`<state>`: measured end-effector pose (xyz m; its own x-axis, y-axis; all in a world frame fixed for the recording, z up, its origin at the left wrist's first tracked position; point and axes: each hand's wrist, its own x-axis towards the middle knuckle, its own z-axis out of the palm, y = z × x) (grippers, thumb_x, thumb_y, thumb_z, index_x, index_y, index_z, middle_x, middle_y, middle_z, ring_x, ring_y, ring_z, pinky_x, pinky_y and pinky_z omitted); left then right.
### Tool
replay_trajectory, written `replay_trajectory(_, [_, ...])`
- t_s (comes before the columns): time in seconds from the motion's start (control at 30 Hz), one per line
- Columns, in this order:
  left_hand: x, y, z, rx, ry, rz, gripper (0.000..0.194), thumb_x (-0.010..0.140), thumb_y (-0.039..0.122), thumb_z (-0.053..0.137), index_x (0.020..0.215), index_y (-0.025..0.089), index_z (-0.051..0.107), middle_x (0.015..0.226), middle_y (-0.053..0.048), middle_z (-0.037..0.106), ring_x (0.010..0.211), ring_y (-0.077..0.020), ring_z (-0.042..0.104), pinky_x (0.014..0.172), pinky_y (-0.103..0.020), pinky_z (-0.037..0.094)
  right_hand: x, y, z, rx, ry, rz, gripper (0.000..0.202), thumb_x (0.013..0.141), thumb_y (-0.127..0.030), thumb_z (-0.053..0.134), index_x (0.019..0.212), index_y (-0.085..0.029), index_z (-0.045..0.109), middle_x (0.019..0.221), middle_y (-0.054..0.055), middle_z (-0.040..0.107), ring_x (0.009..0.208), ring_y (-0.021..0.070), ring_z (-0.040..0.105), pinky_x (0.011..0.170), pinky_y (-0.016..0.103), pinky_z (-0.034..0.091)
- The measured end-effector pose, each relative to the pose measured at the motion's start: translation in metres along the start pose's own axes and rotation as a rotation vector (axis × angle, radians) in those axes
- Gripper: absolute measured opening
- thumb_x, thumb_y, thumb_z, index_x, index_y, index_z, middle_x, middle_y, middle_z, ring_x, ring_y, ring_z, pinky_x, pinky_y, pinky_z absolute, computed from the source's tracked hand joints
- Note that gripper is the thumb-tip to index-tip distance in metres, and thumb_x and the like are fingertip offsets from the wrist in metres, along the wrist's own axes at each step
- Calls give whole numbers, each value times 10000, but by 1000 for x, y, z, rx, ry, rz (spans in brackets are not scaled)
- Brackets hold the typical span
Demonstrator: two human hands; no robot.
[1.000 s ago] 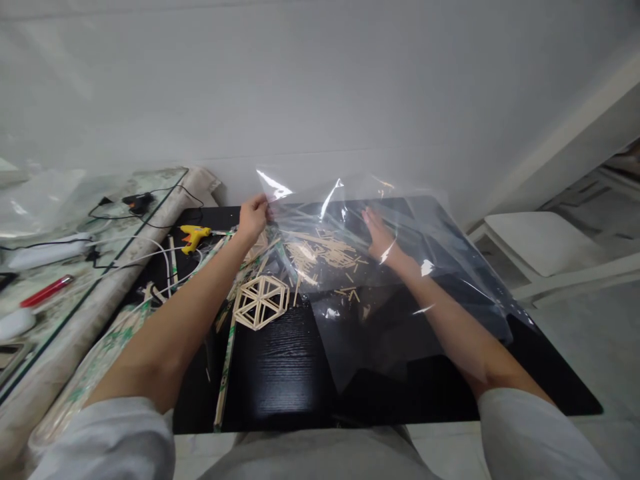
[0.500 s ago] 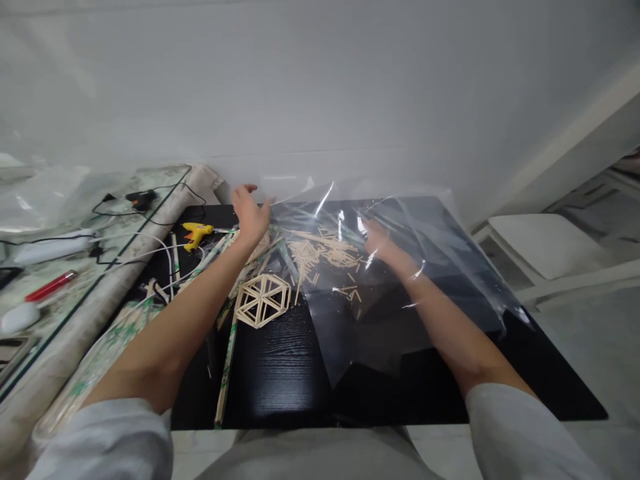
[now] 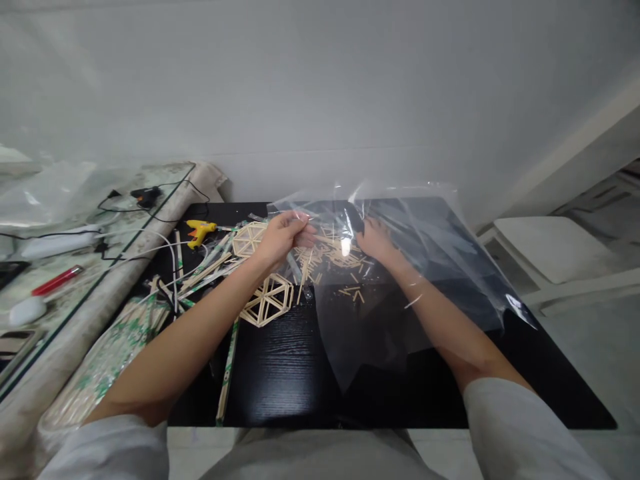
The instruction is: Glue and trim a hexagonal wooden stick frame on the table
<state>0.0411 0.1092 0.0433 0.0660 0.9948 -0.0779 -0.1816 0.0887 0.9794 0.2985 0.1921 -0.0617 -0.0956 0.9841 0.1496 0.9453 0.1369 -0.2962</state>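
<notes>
A large sheet of clear plastic film (image 3: pixel 385 320) lies over the right half of the black table, wrinkled and glossy. My left hand (image 3: pixel 286 239) is closed at the film's left edge, thumb and fingers pinched together on it. The film covers my right hand (image 3: pixel 376 240) and forearm, which show through it; those fingers are curled on the plastic. Short cut wooden sticks (image 3: pixel 340 253) lie in a loose heap between and below the hands, partly seen through the film. Left of them rests a hexagonal stick frame (image 3: pixel 265 301), with a second hexagonal frame (image 3: pixel 247 239) behind my left forearm.
A yellow glue gun (image 3: pixel 201 233) lies at the table's back left among wrapped sticks and cables. A plastic-wrapped bundle of sticks (image 3: pixel 113 357) is by the left edge. A glass-topped surface holds a red tool (image 3: pixel 57 280). A white stool (image 3: pixel 547 247) stands right.
My left hand has moved right and nearer, from the back of the table to the film's edge, uncovering the second hexagonal frame. My right hand stays almost in place, and the film has shifted slightly.
</notes>
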Motion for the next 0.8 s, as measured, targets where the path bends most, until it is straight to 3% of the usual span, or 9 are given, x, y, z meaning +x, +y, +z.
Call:
replay_trajectory(0.07, [-8, 9, 1, -88, -29, -29, 119, 883, 197, 708, 976, 145, 655, 723, -21, 704, 555, -111, 650, 623, -258, 602, 3, -3, 3, 7, 5, 14, 626, 951, -323, 467, 1523, -70, 478, 1560, 281, 471, 1427, 498, 417, 1134, 693, 344])
replay_trajectory(0.13, [-15, 21, -2, -175, -68, -81, 176, 893, 123, 663, 1066, 123, 688, 670, 8, 662, 525, -84, 604, 713, -287, 638, 6, -5, 6, 19, 8, 23, 660, 955, -373, 477, 1534, -57, 449, 1563, 305, 445, 1437, 528, 387, 1120, 734, 323])
replay_trajectory(0.23, [-25, 37, -10, -242, -178, -133, 241, 900, 66, 609, 1114, 97, 714, 569, 66, 528, 456, -40, 465, 960, -448, 633, 12, -5, 8, 45, 12, 35, 684, 966, -487, 478, 1544, -124, 437, 1602, 283, 402, 1467, 524, 346, 1128, 751, 292])
replay_trajectory(0.33, [-33, 45, -20, -169, -243, -147, 287, 875, 59, 596, 1120, 111, 737, 520, 97, 406, 419, -26, 355, 1087, -591, 545, 19, -4, 6, 55, 18, 44, 755, 944, -518, 512, 1588, -147, 377, 1641, 278, 350, 1470, 525, 345, 1140, 753, 268])
replay_trajectory(0.5, [-40, 38, -32, -49, -270, -248, 332, 825, 102, 636, 1121, 161, 775, 452, 100, 345, 389, -46, 337, 1057, -616, 549, 25, -4, 3, 56, 56, 55, 873, 902, -443, 588, 1619, -41, 293, 1591, 343, 393, 1425, 575, 385, 1120, 784, 252])
replay_trajectory(0.67, [-51, 33, -36, -75, -363, -394, 374, 817, 102, 660, 1170, 166, 764, 437, 108, 412, 349, -23, 306, 970, -504, 618, 21, -8, 9, 81, 144, 65, 702, 967, -437, 503, 1552, -64, 394, 1591, 315, 403, 1448, 523, 363, 1153, 754, 222])
replay_trajectory(0.8, [-63, 30, -31, -55, -452, -494, 413, 825, 132, 710, 1233, 192, 738, 423, 119, 425, 354, -33, 344, 911, -478, 641, 25, -6, 11, 123, 173, 98, 581, 992, -396, 475, 1465, -58, 484, 1502, 314, 502, 1434, 494, 399, 1155, 726, 258])
